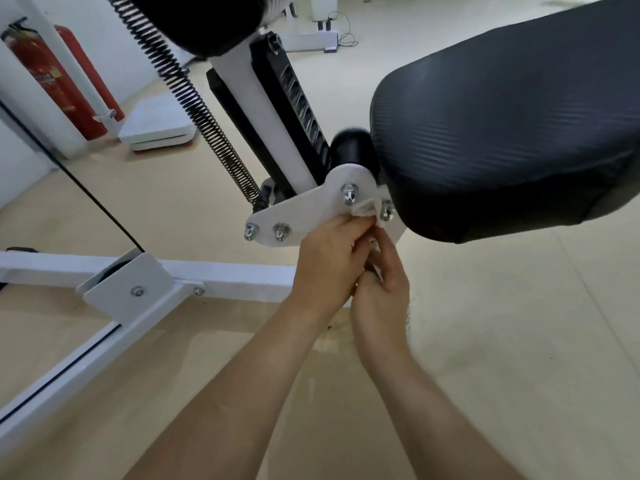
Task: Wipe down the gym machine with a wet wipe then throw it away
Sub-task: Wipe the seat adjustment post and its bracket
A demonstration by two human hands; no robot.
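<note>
While pinched at the gym machine (252,109), wet wipe (367,210): white, bunched, pressed to the white bracket (311,211) between two upper bolts (349,194), just under the front of the black seat pad (502,133).
Left grip (329,261): fingers curled, tips closed on the wipe, holding it against the bracket.
Right grip (381,292): just below the left and touching it, fingers curled inward, white slivers of the wipe showing between thumb and fingers; exact hold partly hidden.
Machine parts: white post with a black ladder rail (294,98) rising from the bracket, coil spring (194,102) slanting beside it, white base frame (225,277) lying on the floor (485,341).
Floor surface: beige tiles.
Background: two red fire extinguishers (45,77) by the wall at upper left, well apart from both grips.
</note>
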